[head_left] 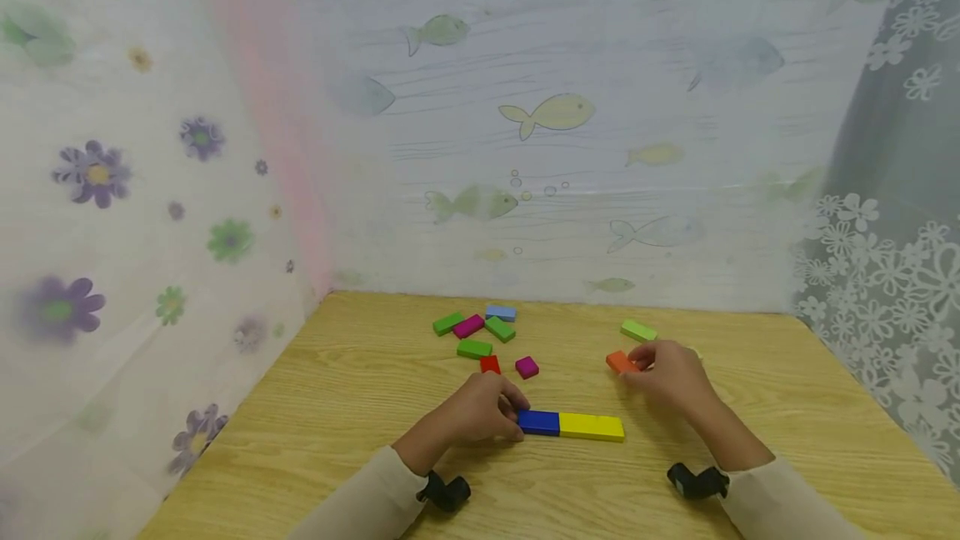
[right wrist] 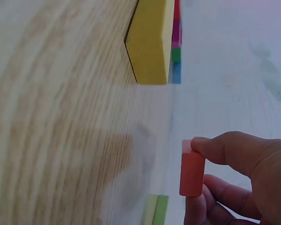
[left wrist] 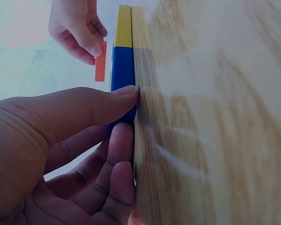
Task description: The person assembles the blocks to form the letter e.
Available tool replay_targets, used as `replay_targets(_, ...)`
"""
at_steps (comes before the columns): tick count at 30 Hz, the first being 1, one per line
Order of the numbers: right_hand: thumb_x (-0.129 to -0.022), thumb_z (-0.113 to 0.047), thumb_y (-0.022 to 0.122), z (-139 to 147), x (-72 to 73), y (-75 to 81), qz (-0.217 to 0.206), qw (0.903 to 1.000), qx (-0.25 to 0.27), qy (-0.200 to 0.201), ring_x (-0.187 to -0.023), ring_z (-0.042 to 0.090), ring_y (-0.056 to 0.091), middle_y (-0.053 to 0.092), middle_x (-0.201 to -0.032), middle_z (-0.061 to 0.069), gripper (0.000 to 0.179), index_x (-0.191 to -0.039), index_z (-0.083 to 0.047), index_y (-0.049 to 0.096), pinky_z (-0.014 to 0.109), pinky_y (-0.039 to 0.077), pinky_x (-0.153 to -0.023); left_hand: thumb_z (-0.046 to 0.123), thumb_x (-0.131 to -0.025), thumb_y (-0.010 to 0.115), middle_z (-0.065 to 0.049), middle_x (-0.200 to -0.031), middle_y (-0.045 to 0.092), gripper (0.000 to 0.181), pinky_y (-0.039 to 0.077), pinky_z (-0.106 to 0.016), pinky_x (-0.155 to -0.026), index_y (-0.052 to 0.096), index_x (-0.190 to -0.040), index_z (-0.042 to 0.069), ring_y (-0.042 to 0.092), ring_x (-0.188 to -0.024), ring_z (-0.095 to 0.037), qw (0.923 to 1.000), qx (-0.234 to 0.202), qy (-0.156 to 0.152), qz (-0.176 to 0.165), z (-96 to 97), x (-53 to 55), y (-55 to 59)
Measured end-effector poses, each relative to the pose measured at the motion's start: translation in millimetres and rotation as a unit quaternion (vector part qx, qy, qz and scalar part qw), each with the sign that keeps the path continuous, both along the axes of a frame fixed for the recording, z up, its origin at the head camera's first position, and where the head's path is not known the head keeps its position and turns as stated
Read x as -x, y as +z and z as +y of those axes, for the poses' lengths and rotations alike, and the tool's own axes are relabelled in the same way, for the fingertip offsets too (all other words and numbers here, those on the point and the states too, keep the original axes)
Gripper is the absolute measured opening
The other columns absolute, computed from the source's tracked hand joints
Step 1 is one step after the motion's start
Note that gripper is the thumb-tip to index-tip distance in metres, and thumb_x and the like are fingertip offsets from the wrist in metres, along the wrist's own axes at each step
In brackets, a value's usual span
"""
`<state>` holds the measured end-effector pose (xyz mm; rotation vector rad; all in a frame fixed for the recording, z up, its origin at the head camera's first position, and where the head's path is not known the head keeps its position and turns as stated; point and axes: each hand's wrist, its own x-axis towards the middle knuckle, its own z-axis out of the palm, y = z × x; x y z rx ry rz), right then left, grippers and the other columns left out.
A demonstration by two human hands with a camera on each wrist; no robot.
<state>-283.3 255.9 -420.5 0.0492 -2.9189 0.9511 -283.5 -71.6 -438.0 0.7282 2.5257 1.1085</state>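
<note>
A blue block [head_left: 539, 422] and a yellow block [head_left: 592, 427] lie end to end in one row on the table. My left hand [head_left: 482, 411] pinches the blue block's left end between thumb and fingers, seen closely in the left wrist view on the blue block [left wrist: 123, 70]. To the right and farther back, my right hand [head_left: 671, 375] holds an orange block [head_left: 621, 362] by its right end. In the right wrist view the thumb lies on one end of the orange block [right wrist: 192, 168], with fingertips against its other side.
Behind my left hand lie several green blocks [head_left: 475, 349], a light blue block [head_left: 501, 313], a long magenta block [head_left: 468, 326], a short magenta block [head_left: 527, 367] and a red block [head_left: 490, 365]. A lime block [head_left: 638, 330] lies beyond my right hand. Patterned curtains border the wooden table [head_left: 360, 407].
</note>
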Motion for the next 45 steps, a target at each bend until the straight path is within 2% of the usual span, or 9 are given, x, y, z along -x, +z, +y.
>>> replay_targets(14, -0.083, -0.024, 0.085, -11, -16.3, 0.1, -0.026, 0.9992, 0.028, 0.012, -0.087, 0.018, 0.068, 0.074, -0.106, 0.008, 0.039, -0.114, -0.001, 0.075, 0.034, 0.057, -0.069, 0.008, -0.077, 0.091, 0.007, -0.094, 0.073, 0.03, 0.055, -0.024, -0.071, 0.081, -0.105, 0.012, 0.066, -0.079, -0.008, 1.0, 0.005, 0.001, 0.002, 0.2, 0.1, 0.3)
replay_targets(26, -0.08, -0.025, 0.088, -13, -23.8, -4.7, -0.021, 0.9997, 0.003, 0.013, -0.085, 0.018, 0.064, 0.073, -0.096, 0.004, 0.038, -0.109, -0.002, 0.076, 0.034, 0.055, -0.07, 0.007, -0.076, 0.091, 0.007, -0.094, 0.073, 0.029, 0.055, -0.024, -0.068, 0.082, -0.104, 0.012, 0.066, -0.079, -0.008, 1.0, 0.005, 0.001, 0.004, 0.4, 1.0, -0.8)
replay_targets(33, -0.078, -0.03, 0.09, -15, -27.4, -5.9, -0.038, 0.9992, -0.003, 0.005, -0.08, 0.017, 0.062, 0.072, -0.093, 0.003, 0.042, -0.108, -0.004, 0.076, 0.031, 0.053, -0.067, 0.007, -0.077, 0.091, 0.007, -0.094, 0.073, 0.029, 0.055, -0.024, -0.069, 0.082, -0.104, 0.012, 0.066, -0.079, -0.007, 1.0, 0.004, -0.001, 0.004, 0.5, 1.4, -0.5)
replay_targets(45, -0.081, -0.029, 0.088, -18, -31.1, -8.4, -0.033, 0.9992, -0.008, 0.023, -0.079, 0.016, 0.061, 0.07, -0.09, 0.002, 0.035, -0.102, -0.005, 0.075, 0.032, 0.053, -0.068, 0.007, -0.077, 0.091, 0.007, -0.093, 0.073, 0.029, 0.055, -0.024, -0.069, 0.081, -0.104, 0.012, 0.066, -0.079, -0.009, 1.0, 0.005, 0.005, -0.002, -0.1, -0.3, 0.2)
